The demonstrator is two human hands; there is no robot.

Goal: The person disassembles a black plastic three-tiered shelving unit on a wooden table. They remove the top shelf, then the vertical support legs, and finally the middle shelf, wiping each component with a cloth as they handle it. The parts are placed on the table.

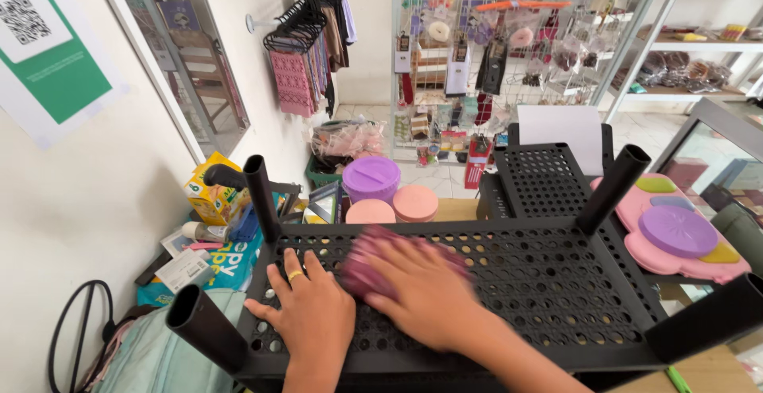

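Head view. I see a black perforated shelf [509, 282] lying upside down, its tube legs pointing up, and I take it as my landmark. My left hand [310, 309] lies flat and released on the shelf's near left part, fingers spread, a ring on one finger. My right hand [425, 294] presses a purple cloth [373, 262] against the shelf's middle, grasping it; both are motion-blurred. Beyond the shelf's far edge stand round lidded tubs [371, 178], purple and pink; a pink tray [675, 234] lies to its right.
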